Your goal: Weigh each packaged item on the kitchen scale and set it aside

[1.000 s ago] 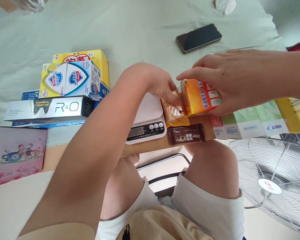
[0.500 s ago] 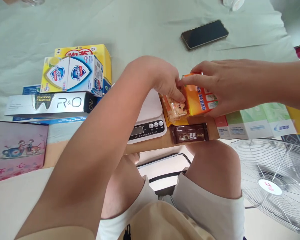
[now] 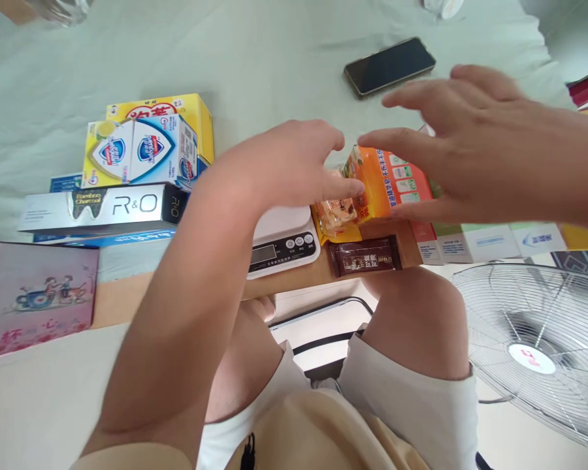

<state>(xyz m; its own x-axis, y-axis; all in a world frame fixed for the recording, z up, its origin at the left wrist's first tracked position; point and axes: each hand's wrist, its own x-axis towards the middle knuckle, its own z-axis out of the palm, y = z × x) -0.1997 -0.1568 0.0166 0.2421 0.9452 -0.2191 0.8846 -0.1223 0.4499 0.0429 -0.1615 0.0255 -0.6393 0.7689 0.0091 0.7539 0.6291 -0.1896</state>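
Observation:
An orange box (image 3: pixel 396 184) lies tilted on the table edge, next to a snack packet (image 3: pixel 337 217) with an orange wrapper. My right hand (image 3: pixel 475 150) hovers just over the box with its fingers spread and holds nothing. My left hand (image 3: pixel 289 163) reaches in from the left, fingers stretched out, one fingertip near the box's left end and above the packet. A white kitchen scale (image 3: pixel 280 240) stands under my left wrist, its platform partly hidden. A dark brown chocolate bar (image 3: pixel 365 256) lies at the table's front edge.
Soap boxes (image 3: pixel 142 149) and a yellow box (image 3: pixel 176 111) are stacked at left above a silver toothpaste carton (image 3: pixel 102 207). A pink box (image 3: pixel 36 297) sits at far left, a phone (image 3: pixel 389 65) at the back, long cartons (image 3: pixel 490 241) at right, a fan (image 3: pixel 534 352) below.
My right hand has let go of the orange box and lifted with its fingers spread. My left hand has come off the snack packet and opened. The box now lies more tilted.

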